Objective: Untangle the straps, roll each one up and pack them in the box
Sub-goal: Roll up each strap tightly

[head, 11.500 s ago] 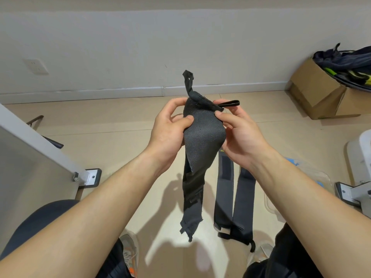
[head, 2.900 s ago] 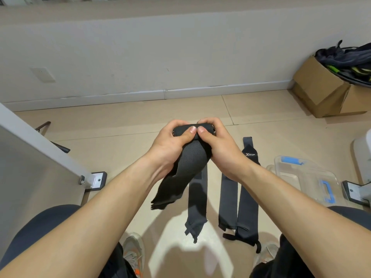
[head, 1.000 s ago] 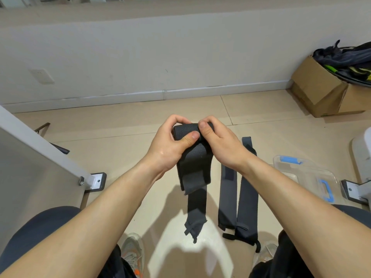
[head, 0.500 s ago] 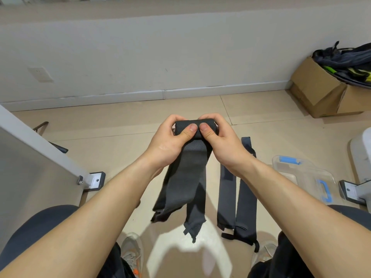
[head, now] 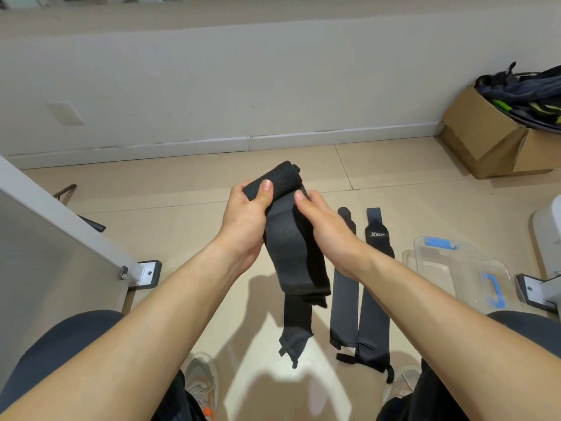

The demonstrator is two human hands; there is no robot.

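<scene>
- Above the floor [head: 182, 189], my left grip [head: 243, 220] curls round the rolled top of the black strap [head: 291, 256].
- My right grip [head: 324, 226] pinches it just below the roll; its tail hangs down.

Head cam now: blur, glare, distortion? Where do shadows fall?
Head view: left hand, right hand and strap look sharp, no motion blur; wide-angle lens bows the baseboard; arm shadows fall hard-edged on the floor beneath the strap; faint sheen on the clear box.

My held strap [head: 288, 247]: black, fine weave.
Floor straps [head: 344, 302]: dark grey, one with white lettering.
Plastic box [head: 437, 259]: clear; latches [head: 437, 240] blue.
Floor [head: 182, 183]: beige tiles.
</scene>
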